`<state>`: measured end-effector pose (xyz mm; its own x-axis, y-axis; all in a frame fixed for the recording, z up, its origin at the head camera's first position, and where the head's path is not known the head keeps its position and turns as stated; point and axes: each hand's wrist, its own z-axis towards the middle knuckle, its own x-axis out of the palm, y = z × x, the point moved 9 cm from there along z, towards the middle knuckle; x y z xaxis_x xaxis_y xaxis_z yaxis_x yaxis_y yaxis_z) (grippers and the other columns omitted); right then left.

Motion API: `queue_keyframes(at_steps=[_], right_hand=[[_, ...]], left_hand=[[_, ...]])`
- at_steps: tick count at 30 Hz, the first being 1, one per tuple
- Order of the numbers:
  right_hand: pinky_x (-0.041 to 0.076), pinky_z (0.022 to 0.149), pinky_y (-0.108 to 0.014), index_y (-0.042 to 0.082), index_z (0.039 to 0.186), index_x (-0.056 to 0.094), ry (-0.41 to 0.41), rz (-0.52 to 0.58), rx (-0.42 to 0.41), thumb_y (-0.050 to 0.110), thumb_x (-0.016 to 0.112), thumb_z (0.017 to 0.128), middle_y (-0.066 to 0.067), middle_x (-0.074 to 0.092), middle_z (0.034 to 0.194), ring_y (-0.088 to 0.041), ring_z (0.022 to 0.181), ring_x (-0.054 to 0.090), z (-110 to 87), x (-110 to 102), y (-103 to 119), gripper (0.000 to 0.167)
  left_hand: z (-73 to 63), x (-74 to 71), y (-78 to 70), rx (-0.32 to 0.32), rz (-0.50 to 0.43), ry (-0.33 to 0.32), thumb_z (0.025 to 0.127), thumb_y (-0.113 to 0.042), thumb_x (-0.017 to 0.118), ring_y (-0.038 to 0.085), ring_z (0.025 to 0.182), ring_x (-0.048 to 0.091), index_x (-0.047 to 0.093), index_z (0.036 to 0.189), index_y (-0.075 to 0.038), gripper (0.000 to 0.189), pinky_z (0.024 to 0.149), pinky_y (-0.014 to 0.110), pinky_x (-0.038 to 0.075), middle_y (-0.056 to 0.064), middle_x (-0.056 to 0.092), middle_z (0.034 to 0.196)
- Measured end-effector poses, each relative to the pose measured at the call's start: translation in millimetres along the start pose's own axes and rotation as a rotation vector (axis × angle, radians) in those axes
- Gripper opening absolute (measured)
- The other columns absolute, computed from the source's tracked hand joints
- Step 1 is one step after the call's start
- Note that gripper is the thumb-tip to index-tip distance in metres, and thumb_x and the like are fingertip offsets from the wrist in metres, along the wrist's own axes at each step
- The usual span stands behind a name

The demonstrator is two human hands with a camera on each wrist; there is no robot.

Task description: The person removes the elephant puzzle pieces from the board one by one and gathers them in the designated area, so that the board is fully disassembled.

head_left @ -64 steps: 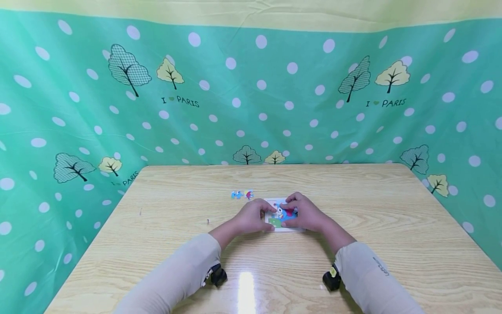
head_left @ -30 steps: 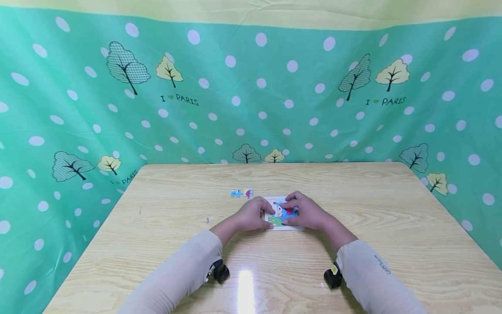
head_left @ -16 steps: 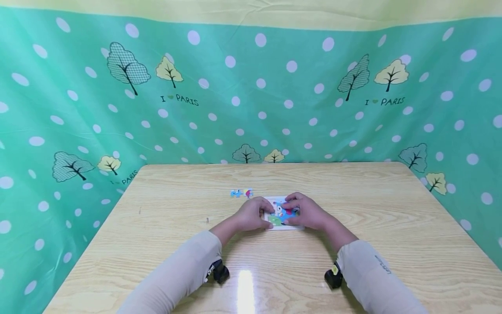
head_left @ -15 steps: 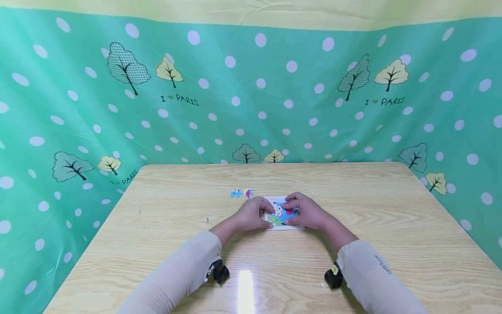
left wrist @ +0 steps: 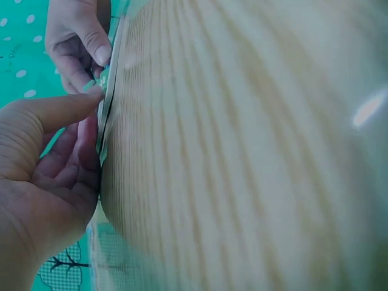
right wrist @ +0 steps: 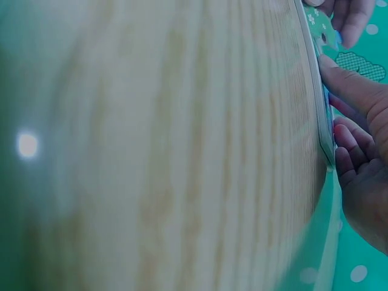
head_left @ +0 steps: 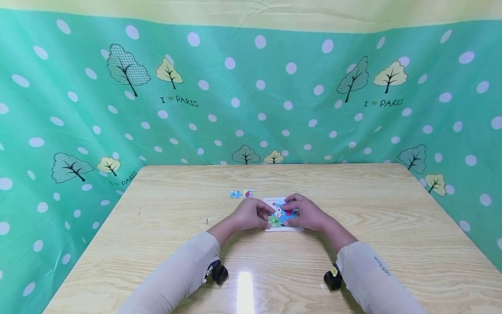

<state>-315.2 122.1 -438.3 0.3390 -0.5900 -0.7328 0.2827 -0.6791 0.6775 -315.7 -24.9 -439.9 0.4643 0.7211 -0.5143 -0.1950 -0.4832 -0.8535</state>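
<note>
The person's left hand reaches in from the left, wrist bent inward, thumb and fingers pinching a flat green puzzle piece with small white flowers (the right wrist view shows it best). That piece is at the near left part of a thin white rectangular puzzle board. The right hand mirrors it from the right, its fingers and thumb spread over the blue-and-red printed animal picture on the board; whether it grips or just rests there, I cannot tell. Both forearms wear pale beige sleeves, with small black devices at the wrists.

Beneath is a pale wood-grain table bearing a bright glare patch. Two small blue and multicoloured loose puzzle pieces lie beyond the left hand. Behind hangs a green fabric curtain with white dots and printed trees.
</note>
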Motion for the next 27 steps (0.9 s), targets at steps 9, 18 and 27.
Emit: queue_keyframes(at_steps=[9, 18, 27], right_hand=[[0.034, 0.109, -0.051, 0.011, 0.126, 0.067, -0.004, -0.005, -0.001, 0.018, 0.081, 0.082, -0.010, 0.047, 0.137, -0.034, 0.129, 0.043, -0.5, -0.9, 1.0, 0.047], [0.033, 0.109, -0.052, 0.013, 0.126, 0.067, -0.006, 0.008, 0.021, 0.018, 0.081, 0.081, -0.009, 0.047, 0.137, -0.033, 0.131, 0.041, 0.3, -0.3, -0.8, 0.047], [0.033, 0.109, -0.052, 0.013, 0.126, 0.067, -0.008, 0.014, 0.018, 0.018, 0.081, 0.081, -0.008, 0.047, 0.137, -0.033, 0.130, 0.041, 0.3, -0.2, -1.0, 0.048]], left_hand=[[-2.5, -1.1, 2.0, 0.017, -0.094, -0.001, 0.078, 0.000, 0.079, 0.012, 0.076, 0.066, 0.075, 0.106, -0.007, 0.029, 0.062, 0.027, 0.056, -0.001, 0.071, 0.091], [-7.7, -3.9, 3.7, 0.014, -0.178, -0.018, 0.079, -0.001, 0.079, 0.015, 0.083, 0.066, 0.074, 0.109, -0.009, 0.031, 0.063, 0.027, 0.054, 0.001, 0.071, 0.094], [-17.3, -11.3, 4.6, 0.010, -0.269, -0.057, 0.081, 0.001, 0.075, 0.017, 0.085, 0.061, 0.072, 0.113, -0.005, 0.032, 0.067, 0.025, 0.051, 0.006, 0.067, 0.092]])
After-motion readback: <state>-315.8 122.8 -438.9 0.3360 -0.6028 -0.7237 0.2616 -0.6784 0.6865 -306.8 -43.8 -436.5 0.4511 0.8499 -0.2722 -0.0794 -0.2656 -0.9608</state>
